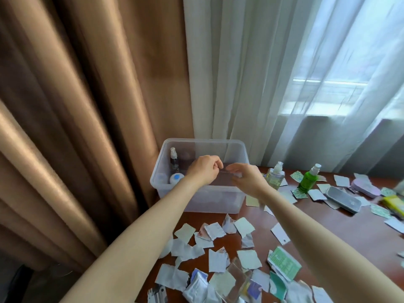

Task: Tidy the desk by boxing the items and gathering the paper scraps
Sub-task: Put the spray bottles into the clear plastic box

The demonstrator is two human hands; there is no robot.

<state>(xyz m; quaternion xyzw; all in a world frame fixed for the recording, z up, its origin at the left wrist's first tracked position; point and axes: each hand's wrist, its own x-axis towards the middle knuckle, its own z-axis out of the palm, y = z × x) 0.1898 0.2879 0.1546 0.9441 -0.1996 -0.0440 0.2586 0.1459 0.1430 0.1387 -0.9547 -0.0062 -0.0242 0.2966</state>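
Box [209, 200] beneath left hand [204, 170] and right hand [248, 179], curled fingers pinching a small pale item [237, 174]

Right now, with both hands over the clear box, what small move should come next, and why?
Probably reach the right hand to the pump bottle beside the box and lift it in. It hovers over the box with the left hand; whether they hold anything is blurred, and that bottle stands nearest.
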